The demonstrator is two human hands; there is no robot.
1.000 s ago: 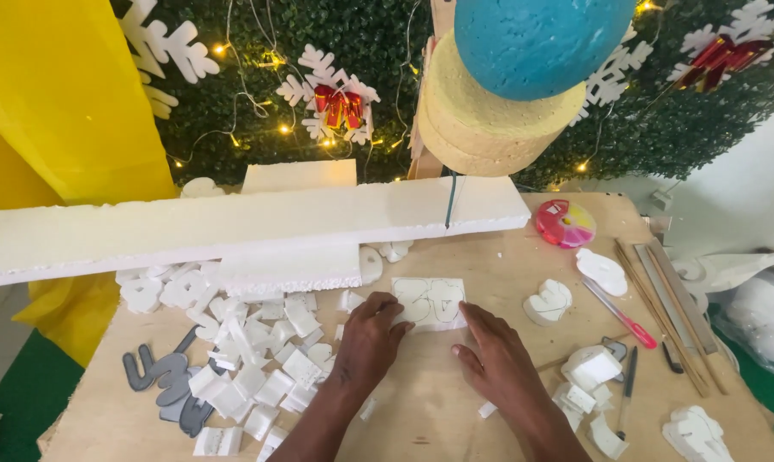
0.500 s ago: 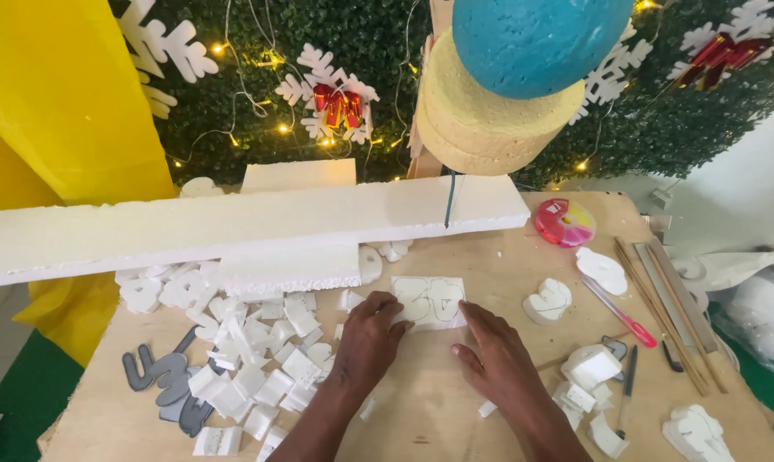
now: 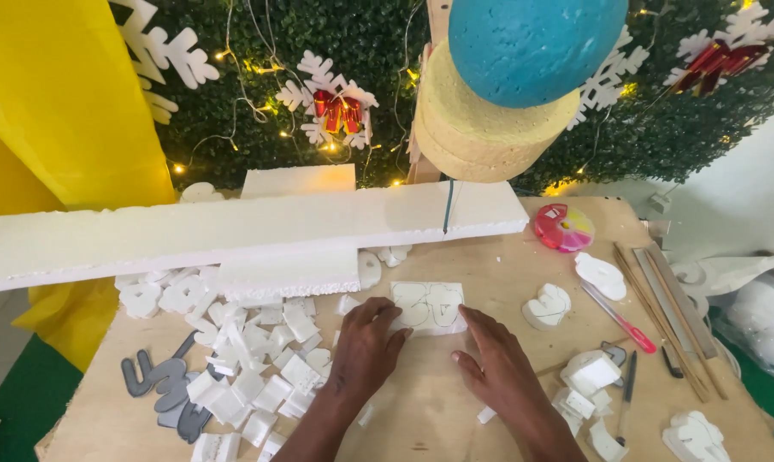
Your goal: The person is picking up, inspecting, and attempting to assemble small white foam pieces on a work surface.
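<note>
1. Hands first: our left hand (image 3: 366, 346) lies palm down at the lower middle of the frame, its fingers (image 3: 385, 315) slightly spread and pressing the left edge of a small white foam piece (image 3: 428, 306) with outlines drawn on it.
2. Our right hand (image 3: 502, 368) rests flat to the right, fingers together, their tips at the piece's lower right corner; neither hand grips anything, both seem to pin the piece so it cannot slide on the table (image 3: 455, 411).
3. The piece lies flat at mid-frame, just below the long white foam beam (image 3: 233, 231) that crosses the frame, with a thin wire (image 3: 447, 205) passing upright through it.
4. Foam offcuts (image 3: 259, 376) are heaped at the lower left, beside grey cut-out shapes (image 3: 160, 385).
5. At the right lie a red-handled knife (image 3: 622, 321), rulers (image 3: 673, 308) and cut foam figures (image 3: 548, 306); what the small dark tool near the bottom edge is, we cannot tell.
</note>
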